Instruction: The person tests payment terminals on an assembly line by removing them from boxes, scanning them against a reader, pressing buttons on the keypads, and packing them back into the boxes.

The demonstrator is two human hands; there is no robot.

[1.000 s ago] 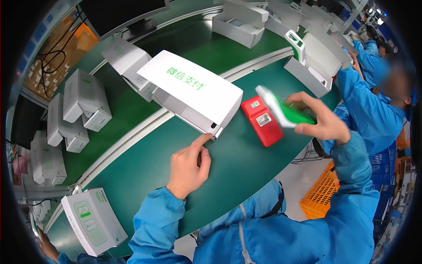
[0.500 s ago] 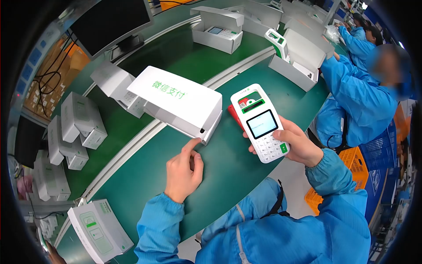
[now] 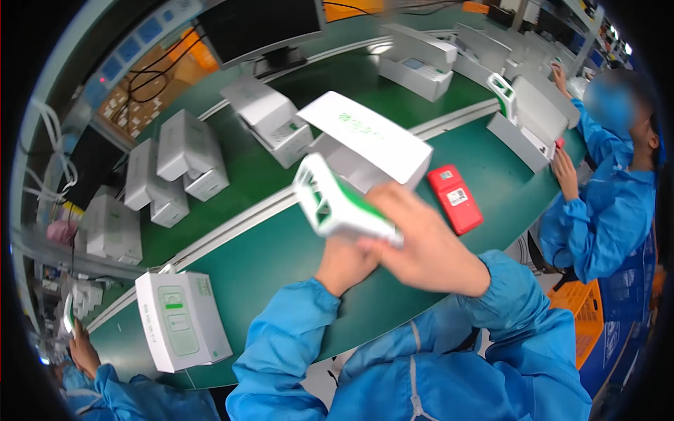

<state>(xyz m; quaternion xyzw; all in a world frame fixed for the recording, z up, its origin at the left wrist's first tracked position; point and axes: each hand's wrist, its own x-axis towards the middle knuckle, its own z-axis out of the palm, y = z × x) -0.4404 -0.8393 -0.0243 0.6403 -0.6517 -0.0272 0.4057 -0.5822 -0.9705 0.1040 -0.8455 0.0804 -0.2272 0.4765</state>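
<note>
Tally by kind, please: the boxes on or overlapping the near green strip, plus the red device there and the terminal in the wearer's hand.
Boxes with raised lids, one in front and one at right: 2
Box with its lid down, lower left: 1
Red device: 1
Terminal in right hand: 1
Total: 5

"Where can we pass?"

"Over the green bench top (image 3: 249, 270), between the printed box (image 3: 184, 323) at lower left and our left sleeve (image 3: 291, 326); also between the red device (image 3: 457, 200), right of centre, and the open box (image 3: 516, 145) at upper right."

"What blocks us?"

"The raised-lid box (image 3: 382, 144) at centre, and a co-worker's hand (image 3: 565, 172) by that open box."
</note>
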